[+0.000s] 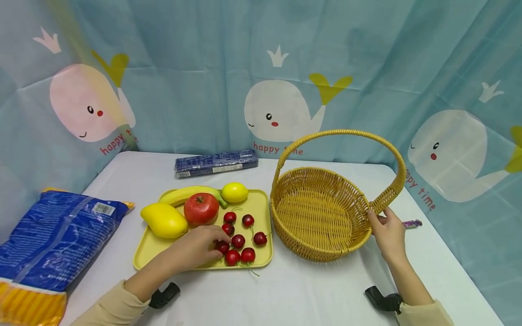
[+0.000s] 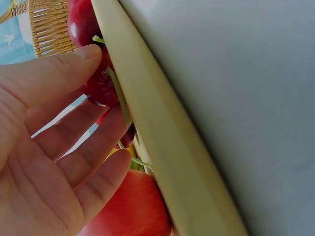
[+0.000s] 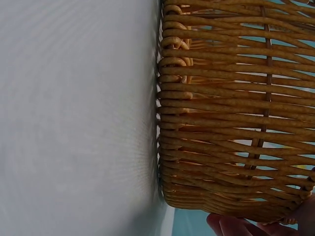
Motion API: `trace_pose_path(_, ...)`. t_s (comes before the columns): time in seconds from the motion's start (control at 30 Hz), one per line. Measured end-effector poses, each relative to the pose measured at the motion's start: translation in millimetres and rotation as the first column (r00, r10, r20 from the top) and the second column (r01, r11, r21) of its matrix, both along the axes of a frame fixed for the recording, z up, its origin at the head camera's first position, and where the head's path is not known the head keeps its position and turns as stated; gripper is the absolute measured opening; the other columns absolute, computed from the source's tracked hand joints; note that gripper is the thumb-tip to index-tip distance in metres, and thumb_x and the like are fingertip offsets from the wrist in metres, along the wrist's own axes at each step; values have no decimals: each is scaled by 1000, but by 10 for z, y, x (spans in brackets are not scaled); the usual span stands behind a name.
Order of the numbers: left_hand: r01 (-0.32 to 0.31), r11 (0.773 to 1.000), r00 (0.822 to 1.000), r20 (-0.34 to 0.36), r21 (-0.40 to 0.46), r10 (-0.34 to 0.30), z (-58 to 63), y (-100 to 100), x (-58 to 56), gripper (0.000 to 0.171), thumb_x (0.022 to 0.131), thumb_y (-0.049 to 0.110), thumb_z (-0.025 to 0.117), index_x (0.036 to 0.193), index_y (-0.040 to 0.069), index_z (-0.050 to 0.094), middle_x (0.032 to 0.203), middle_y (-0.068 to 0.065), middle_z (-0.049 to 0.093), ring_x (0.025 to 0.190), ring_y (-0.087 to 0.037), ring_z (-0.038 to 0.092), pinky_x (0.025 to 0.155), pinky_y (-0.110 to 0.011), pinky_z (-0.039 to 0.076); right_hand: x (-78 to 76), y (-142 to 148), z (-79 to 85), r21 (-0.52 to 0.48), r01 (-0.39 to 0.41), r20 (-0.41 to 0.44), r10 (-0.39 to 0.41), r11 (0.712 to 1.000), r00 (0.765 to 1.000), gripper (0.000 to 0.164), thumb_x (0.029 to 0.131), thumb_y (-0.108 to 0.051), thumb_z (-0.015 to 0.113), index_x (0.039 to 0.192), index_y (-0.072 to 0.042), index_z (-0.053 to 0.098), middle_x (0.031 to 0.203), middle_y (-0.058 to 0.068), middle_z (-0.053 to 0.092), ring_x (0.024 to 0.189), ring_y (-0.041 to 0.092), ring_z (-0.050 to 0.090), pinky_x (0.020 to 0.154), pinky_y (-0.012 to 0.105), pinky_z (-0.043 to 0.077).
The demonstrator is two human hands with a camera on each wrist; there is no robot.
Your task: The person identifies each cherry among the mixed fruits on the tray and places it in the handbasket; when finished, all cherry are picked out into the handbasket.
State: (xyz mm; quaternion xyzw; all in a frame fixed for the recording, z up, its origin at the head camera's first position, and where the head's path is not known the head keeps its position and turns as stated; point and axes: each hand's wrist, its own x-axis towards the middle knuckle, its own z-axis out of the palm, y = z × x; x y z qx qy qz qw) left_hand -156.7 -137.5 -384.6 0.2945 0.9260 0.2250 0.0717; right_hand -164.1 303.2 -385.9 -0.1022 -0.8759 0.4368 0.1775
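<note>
My left hand reaches over the front of a yellow tray, thumb and fingers around a dark red cherry. In the left wrist view the thumb rests against the cherry, with the fingers curved behind it. Several more cherries lie close by on the tray, some with green stems. My right hand grips the rim of a woven basket at the foot of its handle. The right wrist view has the basket's side on the table and a few fingertips below it.
An apple, a banana, a lemon and a yellow mango-like fruit share the tray. Behind it lies a blue wrapped pack. A large blue-and-orange bag is at the left. A purple wrapped stick lies right of the basket.
</note>
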Motion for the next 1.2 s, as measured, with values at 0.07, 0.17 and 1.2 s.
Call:
trace_pose_path(0.07,-8,1000,1000,6,7,8,1,12,10,27,77,16,74,103,15,69,99,8,63,86,-8,55,78,-28,50,21,1,1,11,10,-8,-10,1000,1000,44,95,-27,48,128,2,49,101,32,61,62,-8,55,54,13,48)
trace_pose_path(0.17,-14,1000,1000,11,6,14,5,29,21,27,77,17,74,103,14,68,97,9,62,81,-7,53,74,-25,49,42,1,2,18,27,-14,-27,999,1000,43,95,-27,48,129,0,50,99,30,63,61,-8,55,53,13,47)
trace_pose_path(1.2,224,845,970,-30,486,-240,583,1217,-249,32,80,16,72,110,11,64,105,7,62,91,-5,57,82,-28,48,98,-37,-19,16,37,-36,-36,999,999,40,94,-26,50,125,-1,53,92,28,65,59,-4,57,51,14,46)
